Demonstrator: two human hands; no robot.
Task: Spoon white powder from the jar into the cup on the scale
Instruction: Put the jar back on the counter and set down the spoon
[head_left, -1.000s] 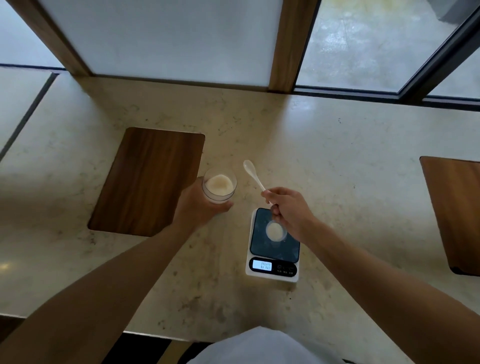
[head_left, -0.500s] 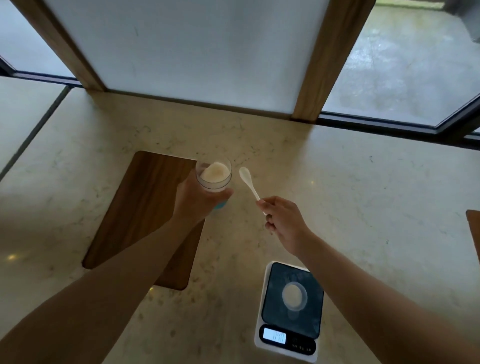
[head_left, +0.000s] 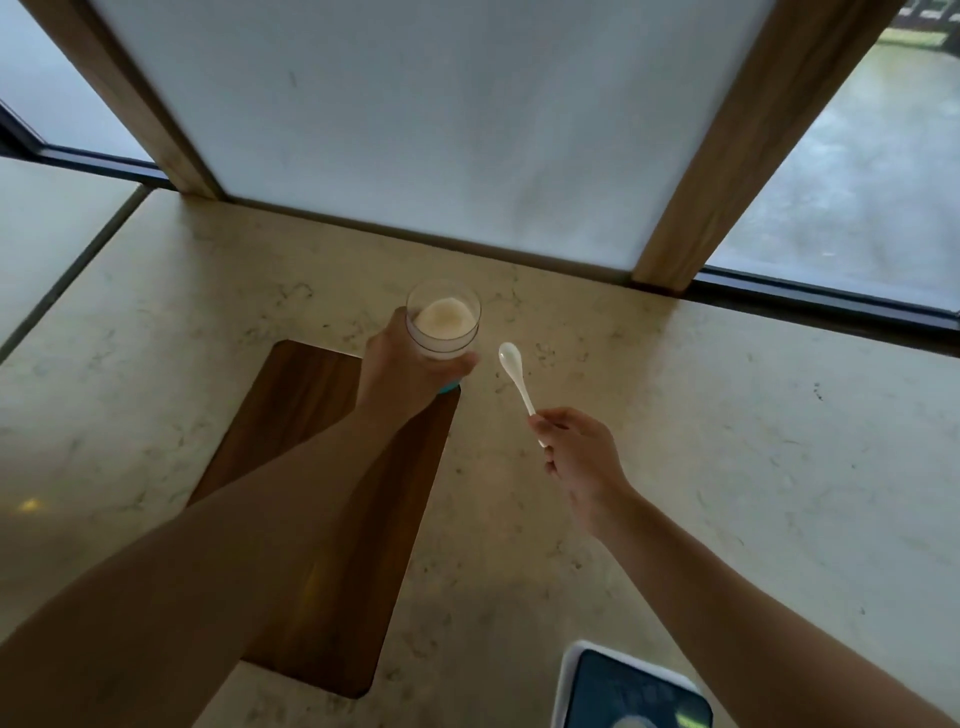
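My left hand (head_left: 402, 371) grips a clear glass jar (head_left: 444, 319) holding white powder, raised above the far end of the wooden board. My right hand (head_left: 576, 457) pinches the handle of a small white spoon (head_left: 514, 371), whose empty bowl points toward the jar and sits just to its right, apart from it. The white scale (head_left: 626, 688) with its dark platform shows at the bottom edge. Only the rim of the cup (head_left: 631, 722) on it is visible, cut off by the frame.
A dark wooden board (head_left: 332, 571) lies on the pale marble counter (head_left: 727, 441) under my left forearm. A frosted window panel with wooden frame posts (head_left: 748, 150) rises along the counter's far edge.
The view has tilted up, so the scale slid to the bottom edge. Both hands reached farther from the scale toward the window, with the jar and spoon still held side by side.
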